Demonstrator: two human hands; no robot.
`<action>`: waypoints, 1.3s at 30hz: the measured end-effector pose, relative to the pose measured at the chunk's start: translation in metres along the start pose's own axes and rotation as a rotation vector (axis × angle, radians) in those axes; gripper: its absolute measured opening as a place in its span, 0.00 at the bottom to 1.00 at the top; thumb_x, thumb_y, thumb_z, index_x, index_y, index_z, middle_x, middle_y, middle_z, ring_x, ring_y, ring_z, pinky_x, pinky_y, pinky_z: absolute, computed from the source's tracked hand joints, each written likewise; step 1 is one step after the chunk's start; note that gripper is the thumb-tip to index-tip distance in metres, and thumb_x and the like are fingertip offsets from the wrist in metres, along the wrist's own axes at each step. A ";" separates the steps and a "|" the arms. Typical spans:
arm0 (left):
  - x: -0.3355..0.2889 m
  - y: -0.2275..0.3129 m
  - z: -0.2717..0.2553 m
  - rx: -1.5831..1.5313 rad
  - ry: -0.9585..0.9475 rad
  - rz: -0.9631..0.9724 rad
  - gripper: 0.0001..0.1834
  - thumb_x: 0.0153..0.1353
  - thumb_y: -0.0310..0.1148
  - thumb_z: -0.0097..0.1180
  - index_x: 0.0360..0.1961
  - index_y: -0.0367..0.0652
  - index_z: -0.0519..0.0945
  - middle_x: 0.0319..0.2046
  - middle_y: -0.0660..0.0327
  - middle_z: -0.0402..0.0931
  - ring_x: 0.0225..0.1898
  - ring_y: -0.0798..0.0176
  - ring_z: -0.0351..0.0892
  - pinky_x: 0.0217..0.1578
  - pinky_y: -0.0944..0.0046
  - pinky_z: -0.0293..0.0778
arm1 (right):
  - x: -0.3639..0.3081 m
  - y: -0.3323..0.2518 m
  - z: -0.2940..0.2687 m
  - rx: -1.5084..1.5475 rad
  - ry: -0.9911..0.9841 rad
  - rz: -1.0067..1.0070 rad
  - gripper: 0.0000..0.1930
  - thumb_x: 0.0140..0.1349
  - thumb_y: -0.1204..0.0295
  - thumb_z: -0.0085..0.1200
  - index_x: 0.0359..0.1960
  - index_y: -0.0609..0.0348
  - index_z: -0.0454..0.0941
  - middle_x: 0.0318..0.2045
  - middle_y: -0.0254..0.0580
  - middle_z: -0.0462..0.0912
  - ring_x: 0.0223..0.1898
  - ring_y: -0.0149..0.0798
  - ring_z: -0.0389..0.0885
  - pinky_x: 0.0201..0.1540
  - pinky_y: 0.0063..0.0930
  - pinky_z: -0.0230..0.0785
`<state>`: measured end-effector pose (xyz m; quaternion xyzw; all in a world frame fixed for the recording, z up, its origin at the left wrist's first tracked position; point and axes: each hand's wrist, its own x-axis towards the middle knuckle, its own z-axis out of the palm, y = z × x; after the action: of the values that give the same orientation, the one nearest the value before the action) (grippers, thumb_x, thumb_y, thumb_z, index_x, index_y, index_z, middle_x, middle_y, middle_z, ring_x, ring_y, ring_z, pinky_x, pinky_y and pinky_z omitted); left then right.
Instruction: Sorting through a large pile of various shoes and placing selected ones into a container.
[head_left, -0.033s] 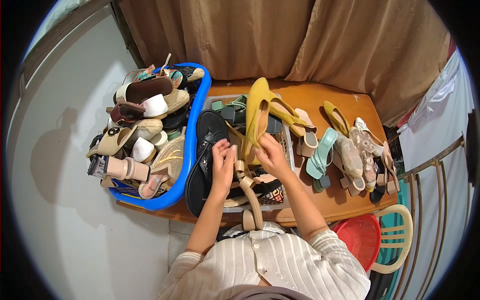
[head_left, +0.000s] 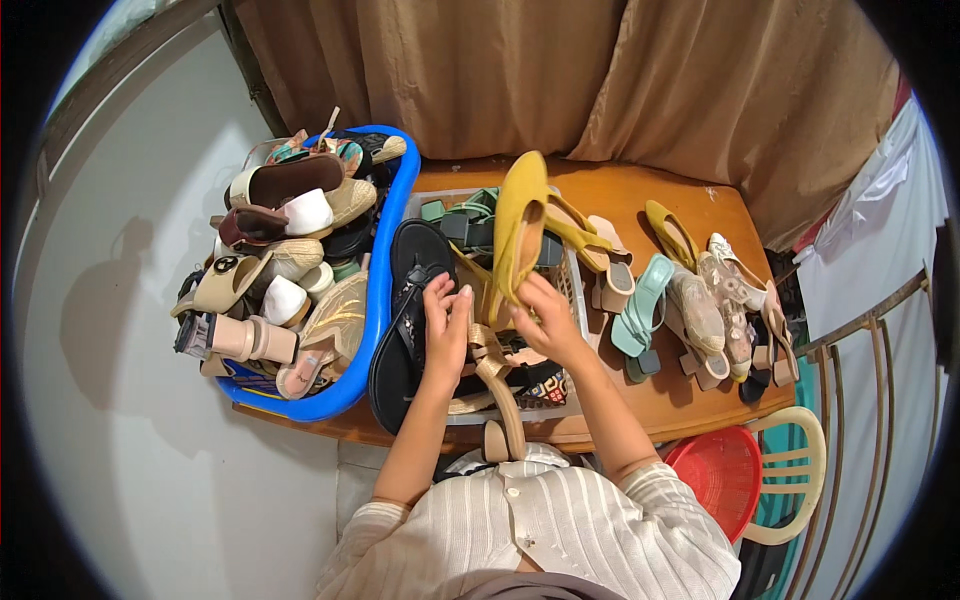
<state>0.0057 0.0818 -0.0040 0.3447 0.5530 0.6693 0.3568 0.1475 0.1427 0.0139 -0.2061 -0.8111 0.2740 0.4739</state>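
My right hand [head_left: 549,318] pinches a mustard-yellow slingback shoe [head_left: 522,215] at its back end, its toe pointing away from me over a pale plastic basket [head_left: 478,422] of footwear. Beside it my left hand [head_left: 446,318] is held up with fingers apart and nothing in them. A black thong sandal [head_left: 402,345] lies by that hand, along the basket's left side. Below both hands, a tan block-heeled sandal [head_left: 500,385] hangs over the near rim. A second yellow shoe [head_left: 575,228] rests on the basket's far right corner.
A blue tub [head_left: 384,245] heaped with mixed shoes stands at left. To the right on the wooden table [head_left: 720,205] are a mint-green sandal [head_left: 640,315], another yellow shoe [head_left: 672,235] and several pale shoes. A red basin [head_left: 715,480] sits on a cream chair [head_left: 800,470].
The yellow shoe in my right hand has shifted and turned slightly, its toe a little farther right. My right hand has moved slightly nearer to me; my left hand has barely moved.
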 end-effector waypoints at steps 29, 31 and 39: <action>-0.023 0.026 0.010 -0.363 -0.230 -0.179 0.21 0.68 0.43 0.40 0.48 0.35 0.73 0.42 0.59 0.73 0.44 0.70 0.73 0.47 0.70 0.68 | -0.006 -0.030 -0.029 0.723 0.537 0.577 0.27 0.61 0.66 0.53 0.59 0.61 0.59 0.46 0.40 0.70 0.52 0.34 0.67 0.54 0.26 0.61; -0.034 0.025 0.014 -0.287 -0.175 -0.119 0.21 0.68 0.43 0.39 0.48 0.35 0.72 0.44 0.59 0.73 0.47 0.69 0.71 0.49 0.69 0.67 | -0.008 -0.033 -0.026 0.779 0.499 0.615 0.25 0.62 0.67 0.52 0.59 0.61 0.59 0.47 0.39 0.70 0.51 0.33 0.67 0.54 0.26 0.61; -0.034 0.035 0.014 0.214 -0.321 0.281 0.20 0.66 0.39 0.43 0.52 0.36 0.63 0.43 0.51 0.70 0.44 0.60 0.70 0.46 0.65 0.66 | -0.015 -0.039 -0.016 0.168 0.177 0.422 0.17 0.58 0.80 0.40 0.50 0.64 0.64 0.40 0.52 0.77 0.45 0.41 0.77 0.47 0.28 0.66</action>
<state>0.0318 0.0553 0.0302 0.5560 0.5037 0.5867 0.3048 0.1652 0.1080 0.0356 -0.3540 -0.6796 0.4143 0.4911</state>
